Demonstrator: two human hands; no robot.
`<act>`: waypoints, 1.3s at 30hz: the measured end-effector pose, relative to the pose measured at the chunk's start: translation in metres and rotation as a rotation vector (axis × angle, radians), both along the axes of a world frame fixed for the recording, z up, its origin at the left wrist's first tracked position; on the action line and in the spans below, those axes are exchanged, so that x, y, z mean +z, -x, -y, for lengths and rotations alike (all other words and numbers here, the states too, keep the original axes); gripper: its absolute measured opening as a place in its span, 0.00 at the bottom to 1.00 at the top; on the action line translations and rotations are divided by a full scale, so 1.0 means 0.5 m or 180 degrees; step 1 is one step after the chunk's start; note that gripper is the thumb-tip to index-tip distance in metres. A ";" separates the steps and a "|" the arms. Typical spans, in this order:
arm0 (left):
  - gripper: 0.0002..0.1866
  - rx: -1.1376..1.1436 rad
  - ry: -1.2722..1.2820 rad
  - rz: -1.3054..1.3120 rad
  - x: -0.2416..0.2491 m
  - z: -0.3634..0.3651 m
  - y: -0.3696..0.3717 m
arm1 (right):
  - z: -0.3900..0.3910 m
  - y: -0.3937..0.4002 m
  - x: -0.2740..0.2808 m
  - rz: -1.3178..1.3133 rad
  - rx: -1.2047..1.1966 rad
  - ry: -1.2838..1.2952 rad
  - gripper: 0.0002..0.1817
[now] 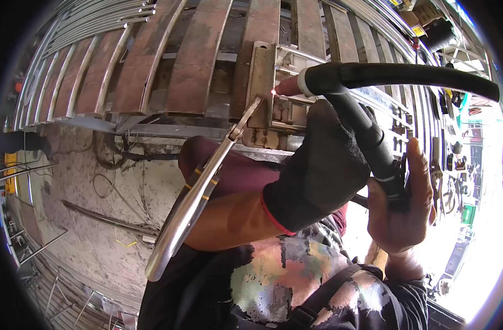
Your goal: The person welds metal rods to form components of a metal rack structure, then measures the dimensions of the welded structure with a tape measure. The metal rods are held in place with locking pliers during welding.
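Note:
My left hand [323, 165], in a black glove with a red cuff, is closed against the neck of a black welding torch [353, 113]. My bare right hand [400, 206] is wrapped round the torch's handle. A small bright spot glows at the torch's reddish nozzle [289, 86], on the edge of a metal frame [273, 113]. Beside the frame lies a flat metal plate [259, 71]. Long-handled locking pliers [199, 187] have their jaws at the plate, and their handles slant down over my left forearm.
The slatted metal bench [193, 60] spans the top. Thin metal rods [105, 22] lie at its upper left. A dark cable [427, 75] runs right from the torch. Loose bars [105, 217] rest on the stained floor [119, 247]. Cardboard boxes [425, 16] stand at the upper right.

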State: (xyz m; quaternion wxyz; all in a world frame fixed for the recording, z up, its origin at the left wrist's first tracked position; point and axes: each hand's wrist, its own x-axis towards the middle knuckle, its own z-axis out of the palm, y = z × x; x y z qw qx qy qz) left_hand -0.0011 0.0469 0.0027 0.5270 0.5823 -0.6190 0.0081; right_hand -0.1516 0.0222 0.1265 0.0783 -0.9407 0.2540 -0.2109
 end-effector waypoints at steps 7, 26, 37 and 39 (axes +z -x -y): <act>0.24 -0.0015 0.0006 0.0393 0.013 0.003 -0.009 | 0.011 -0.028 0.008 0.0115 -0.0017 0.0375 0.36; 0.22 0.0528 0.0086 0.1291 0.016 0.009 -0.001 | 0.018 -0.049 0.039 0.0042 0.0192 0.0223 0.34; 0.22 0.0652 -0.0227 0.1987 0.047 0.010 -0.025 | 0.009 -0.007 0.034 -0.0102 -0.0166 0.0110 0.39; 0.21 0.0630 -0.0208 0.1836 0.048 0.012 -0.021 | 0.012 -0.009 0.037 -0.0118 -0.0113 0.0049 0.40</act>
